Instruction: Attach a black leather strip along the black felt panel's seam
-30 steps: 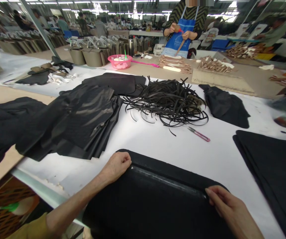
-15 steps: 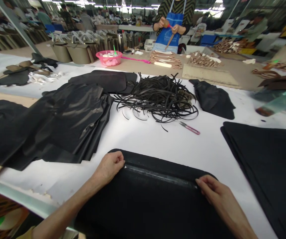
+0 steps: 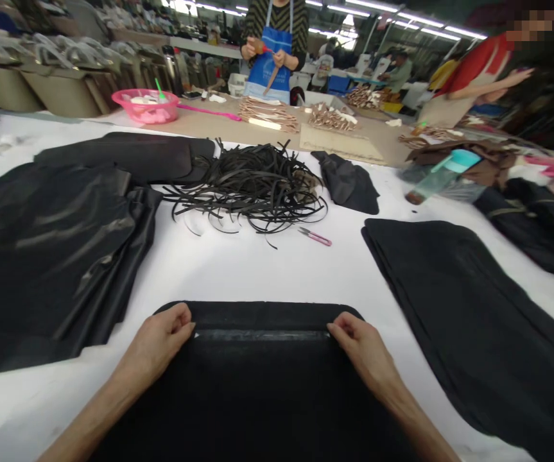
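Observation:
A large black panel [image 3: 257, 398] with rounded far corners lies before me, a straight, slightly shiny strip [image 3: 262, 335] running across it near the far edge. At the strip's left end my left hand [image 3: 164, 337] is closed in a pinch on the panel. My right hand [image 3: 361, 346] pinches at the right end, thumb and finger together. Small white specks show beside both fingertips. Whether the fingers grip the panel itself or the strip's ends is hard to make out.
Beyond the panel lie pink thread snips [image 3: 316, 236] and a tangle of thin black strips [image 3: 252, 183]. Black sheets [image 3: 50, 256] are heaped left; stacked black panels [image 3: 459, 308] lie right. A bottle [image 3: 443, 176] rests farther back. Across the table stands a person in a blue apron [image 3: 271, 64].
My view has swung to the right, bringing a person in red into sight. The panel now sits squarer to me, its far edge nearly level. Both hands keep their pinch at the strip's ends.

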The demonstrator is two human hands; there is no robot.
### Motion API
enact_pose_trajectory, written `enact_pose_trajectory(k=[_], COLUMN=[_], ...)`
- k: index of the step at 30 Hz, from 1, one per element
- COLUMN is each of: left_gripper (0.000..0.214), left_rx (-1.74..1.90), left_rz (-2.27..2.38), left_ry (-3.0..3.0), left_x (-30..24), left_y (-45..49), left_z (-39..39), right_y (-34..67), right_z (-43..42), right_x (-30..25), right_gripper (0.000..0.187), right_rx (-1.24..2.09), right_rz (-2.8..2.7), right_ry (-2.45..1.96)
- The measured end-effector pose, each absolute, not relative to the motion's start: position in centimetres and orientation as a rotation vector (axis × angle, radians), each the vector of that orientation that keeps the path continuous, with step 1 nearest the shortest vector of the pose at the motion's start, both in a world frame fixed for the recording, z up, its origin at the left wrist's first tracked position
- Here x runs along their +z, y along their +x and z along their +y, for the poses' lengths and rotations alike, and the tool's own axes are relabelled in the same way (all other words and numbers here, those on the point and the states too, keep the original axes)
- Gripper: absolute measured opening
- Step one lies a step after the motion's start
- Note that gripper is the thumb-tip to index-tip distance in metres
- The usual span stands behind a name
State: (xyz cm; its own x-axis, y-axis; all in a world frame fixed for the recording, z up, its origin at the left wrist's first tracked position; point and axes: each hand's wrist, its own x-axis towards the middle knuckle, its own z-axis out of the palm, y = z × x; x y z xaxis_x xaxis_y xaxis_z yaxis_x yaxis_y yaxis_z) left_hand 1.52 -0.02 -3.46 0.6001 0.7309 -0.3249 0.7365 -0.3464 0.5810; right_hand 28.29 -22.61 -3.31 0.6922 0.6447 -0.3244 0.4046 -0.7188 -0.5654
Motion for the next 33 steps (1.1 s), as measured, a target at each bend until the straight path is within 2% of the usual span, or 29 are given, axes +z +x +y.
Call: enact_pose_trajectory(k=[7,11,16,26,33], left_gripper=[0.022,0.033,0.033,0.068,0.074], left_rx=[-0.251,0.055,0.337,-0.184,-0.277], left_rz=[1.311,1.051,0.670,0.684,0.740], left_ry=[2.539,2.766,3.009,3.293,3.380], left_x=[-2.8,-3.6,-5.4,-2.8,-3.2], left_y=[1.7,1.5,0.5,1.9,2.7], left_z=[-1.1,-1.9,-1.8,-5.4,-6.3], right_y=[28.4,28.5,28.1,27.7,27.6], right_z=[-22.3,-22.3,-22.2,-22.0,-22.0], right_x=[-3.4,-3.3,-2.9,-3.3,-3.7], right_gripper=[0.024,0.023,0.023,0.023,0.019], right_rx=[0.661,0.671,0.643,0.554,0.517], right_rz=[-0.799,-0.786,-0.782,-0.875,-0.946], right_ry=[-2.437,-2.456,-2.505,-2.629,-2.659])
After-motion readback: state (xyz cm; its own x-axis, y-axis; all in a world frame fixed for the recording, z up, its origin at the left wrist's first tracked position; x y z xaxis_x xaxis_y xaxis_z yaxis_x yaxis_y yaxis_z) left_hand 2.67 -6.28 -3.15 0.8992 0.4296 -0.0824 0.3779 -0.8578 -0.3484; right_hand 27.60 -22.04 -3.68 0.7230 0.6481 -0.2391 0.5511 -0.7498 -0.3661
